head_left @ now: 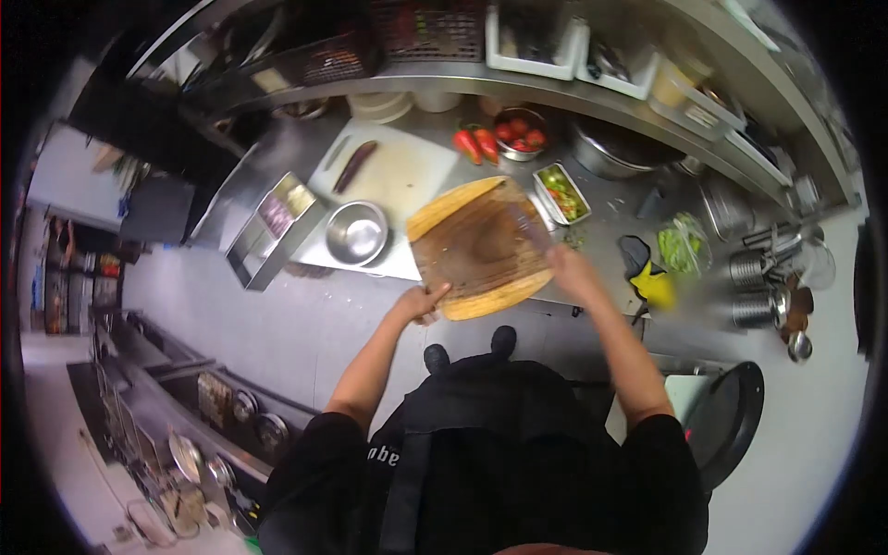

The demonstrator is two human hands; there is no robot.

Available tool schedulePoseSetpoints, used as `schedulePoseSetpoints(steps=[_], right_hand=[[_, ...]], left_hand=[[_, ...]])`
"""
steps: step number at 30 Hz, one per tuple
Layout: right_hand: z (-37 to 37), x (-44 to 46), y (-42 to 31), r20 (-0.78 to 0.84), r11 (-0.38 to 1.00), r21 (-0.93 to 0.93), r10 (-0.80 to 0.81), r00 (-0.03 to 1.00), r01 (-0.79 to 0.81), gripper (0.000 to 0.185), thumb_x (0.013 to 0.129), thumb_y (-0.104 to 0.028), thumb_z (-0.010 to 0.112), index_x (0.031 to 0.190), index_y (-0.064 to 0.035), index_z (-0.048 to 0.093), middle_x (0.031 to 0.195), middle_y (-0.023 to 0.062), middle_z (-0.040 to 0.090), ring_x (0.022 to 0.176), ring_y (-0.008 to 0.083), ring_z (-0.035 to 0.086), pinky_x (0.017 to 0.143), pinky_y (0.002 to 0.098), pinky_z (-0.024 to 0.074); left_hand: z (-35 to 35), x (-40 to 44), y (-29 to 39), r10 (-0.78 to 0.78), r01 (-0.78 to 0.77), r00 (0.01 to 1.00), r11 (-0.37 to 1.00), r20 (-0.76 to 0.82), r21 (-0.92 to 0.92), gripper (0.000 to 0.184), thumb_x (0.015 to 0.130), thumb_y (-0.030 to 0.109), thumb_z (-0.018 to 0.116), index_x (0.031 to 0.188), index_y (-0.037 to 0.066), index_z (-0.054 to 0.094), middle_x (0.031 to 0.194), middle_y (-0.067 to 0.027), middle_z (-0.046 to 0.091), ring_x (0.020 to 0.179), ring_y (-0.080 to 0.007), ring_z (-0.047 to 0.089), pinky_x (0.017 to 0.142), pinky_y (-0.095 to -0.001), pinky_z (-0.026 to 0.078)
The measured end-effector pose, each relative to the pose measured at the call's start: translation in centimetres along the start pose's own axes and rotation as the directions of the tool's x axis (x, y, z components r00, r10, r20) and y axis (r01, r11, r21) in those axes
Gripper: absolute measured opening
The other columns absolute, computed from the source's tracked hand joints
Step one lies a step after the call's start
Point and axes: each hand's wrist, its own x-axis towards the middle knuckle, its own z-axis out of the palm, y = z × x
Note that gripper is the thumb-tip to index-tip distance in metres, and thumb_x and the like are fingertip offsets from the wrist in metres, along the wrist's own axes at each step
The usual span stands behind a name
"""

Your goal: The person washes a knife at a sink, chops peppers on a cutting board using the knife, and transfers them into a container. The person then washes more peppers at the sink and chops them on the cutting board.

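A thick wooden cutting board [481, 240], dark in the middle with pale yellow edges, is in front of me at the counter's near edge. My left hand [424, 303] grips its lower left edge, thumb on top. Over the board's right side, my right hand [572, 273] is closed on what looks like a knife [529, 227]; its blade is blurred and lies across the wood. Beyond the board's upper right corner is a small steel container [562, 194] of cut green and red vegetables. A steel bowl [357, 233] stands to the left.
A white cutting board [425, 165] bears an eggplant [354, 166]. Red peppers [476, 143] lie near a bowl of tomatoes [520, 134]. Bagged greens [683, 242] and a yellow cloth [653, 285] are at right. A shelf [444, 76] overhangs the back.
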Motion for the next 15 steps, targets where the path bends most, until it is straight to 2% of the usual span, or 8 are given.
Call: schedulePoseSetpoints(steps=[2,4,6,8,10,12,14,15], right_hand=[[4.8,-0.2,1.2,0.007,0.989,0.15,-0.019,1.0,0.017,0.033,0.093,-0.032,0.041,0.098,-0.0023,0.054,0.085,0.0252,0.061,0.083,0.0429,0.058,0.072,0.0503,0.0446],[8.1,0.0,0.9,-0.065,0.961,0.269,-0.047,0.997,0.063,0.032,0.093,-0.032,0.041,0.095,-0.0023,0.054,0.084,0.0256,0.06,0.081,0.0435,0.058,0.071,0.0504,0.0442],[9.4,0.2,0.2,-0.138,0.934,0.344,-0.05,0.989,0.095,0.031,0.093,-0.031,0.041,0.094,-0.0024,0.054,0.083,0.0258,0.06,0.081,0.0437,0.058,0.071,0.0506,0.044],[9.0,0.6,-0.8,-0.082,0.958,0.274,-0.067,0.994,0.088,0.029,0.092,-0.03,0.043,0.093,-0.0031,0.054,0.08,0.0247,0.06,0.078,0.0437,0.058,0.069,0.0515,0.0435],[9.3,1.3,-0.3,-0.082,0.967,0.244,-0.05,0.995,0.068,0.028,0.092,-0.03,0.044,0.09,-0.0036,0.054,0.076,0.0236,0.06,0.074,0.0438,0.058,0.067,0.0525,0.0431],[9.3,1.6,0.3,-0.072,0.954,0.271,-0.115,0.991,0.131,0.029,0.091,-0.031,0.044,0.091,-0.0044,0.054,0.074,0.023,0.06,0.072,0.0439,0.058,0.065,0.0522,0.0436],[9.1,1.7,0.7,-0.081,0.943,0.307,-0.108,0.991,0.128,0.029,0.091,-0.033,0.045,0.091,-0.0051,0.055,0.074,0.0229,0.061,0.071,0.0435,0.058,0.065,0.0519,0.0441],[8.9,1.8,0.8,-0.029,0.933,0.352,-0.072,0.997,0.077,0.029,0.091,-0.033,0.046,0.092,-0.0055,0.056,0.074,0.0226,0.061,0.071,0.0432,0.058,0.065,0.0519,0.0442]], left_hand=[[-3.0,-0.5,1.7,-0.032,0.028,0.999,0.975,0.014,0.221,0.077,0.078,0.072,0.042,0.083,-0.001,0.066,0.067,-0.0148,0.066,0.059,-0.0246,0.066,0.061,-0.0335,0.054],[-6.4,-0.1,4.8,0.275,-0.226,0.943,0.943,-0.187,0.245,0.066,0.081,0.065,0.047,0.078,0.002,0.066,0.063,-0.0131,0.064,0.06,-0.0235,0.065,0.058,-0.0344,0.051],[-8.9,2.6,8.8,0.548,-0.361,0.689,0.827,-0.474,0.432,0.043,0.084,0.047,0.056,0.084,0.005,0.066,0.065,-0.0156,0.063,0.063,-0.0264,0.065,0.059,-0.038,0.049],[-10.7,4.8,14.6,0.681,-0.659,0.518,0.703,-0.517,0.267,0.022,0.084,0.027,0.059,0.087,0.006,0.066,0.071,-0.0174,0.064,0.067,-0.0291,0.065,0.062,-0.039,0.049],[-11.2,8.2,20.1,0.799,-0.715,0.3,0.55,-0.521,0.431,0.014,0.082,0.015,0.058,0.088,0.006,0.066,0.075,-0.016,0.065,0.07,-0.0303,0.064,0.063,-0.038,0.049],[-10.8,12.0,25.2,0.831,-0.791,0.3,0.491,-0.468,0.366,0.013,0.081,0.011,0.057,0.088,0.005,0.066,0.074,-0.0141,0.065,0.071,-0.0295,0.065,0.065,-0.0374,0.05],[-10.7,16.1,28.8,0.882,-0.698,0.305,0.464,-0.359,0.546,0.015,0.082,0.012,0.053,0.088,0.005,0.065,0.081,-0.0143,0.066,0.076,-0.029,0.065,0.067,-0.0377,0.052],[-10.3,18.0,30.1,0.886,-0.707,0.31,0.458,-0.346,0.539,0.015,0.082,0.012,0.053,0.088,0.005,0.065,0.081,-0.0143,0.066,0.076,-0.029,0.065,0.067,-0.0377,0.052]])
